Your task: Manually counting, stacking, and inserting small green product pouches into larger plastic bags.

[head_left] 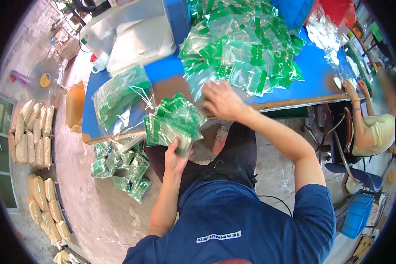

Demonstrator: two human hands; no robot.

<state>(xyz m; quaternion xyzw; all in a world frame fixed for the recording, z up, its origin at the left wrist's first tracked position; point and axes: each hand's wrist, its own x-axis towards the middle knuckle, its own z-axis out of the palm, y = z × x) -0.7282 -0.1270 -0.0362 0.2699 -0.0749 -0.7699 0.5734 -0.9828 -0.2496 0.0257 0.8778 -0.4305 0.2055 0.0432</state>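
My left hand (177, 159) is closed on a fanned stack of small clear plastic packets (175, 121) with green printed ends, held just off the table's front edge. My right hand (222, 100) is over the front of the table, blurred by motion, so its grip cannot be made out. Beside its fingers is a smeared clear packet (199, 82). Just beyond, a large heap of the same green and clear packets (246, 53) covers the back of the blue table (165, 66). To the left of my held stack lies a big clear bag (119, 94) filled with green packets.
Flat clear plastic bags (141, 44) lie at the back left. On the floor below are several filled packet bundles (130, 169). An open cardboard box (75, 105) stands left of the table. At the right, a seated person (374, 132) handles white pieces (323, 33).
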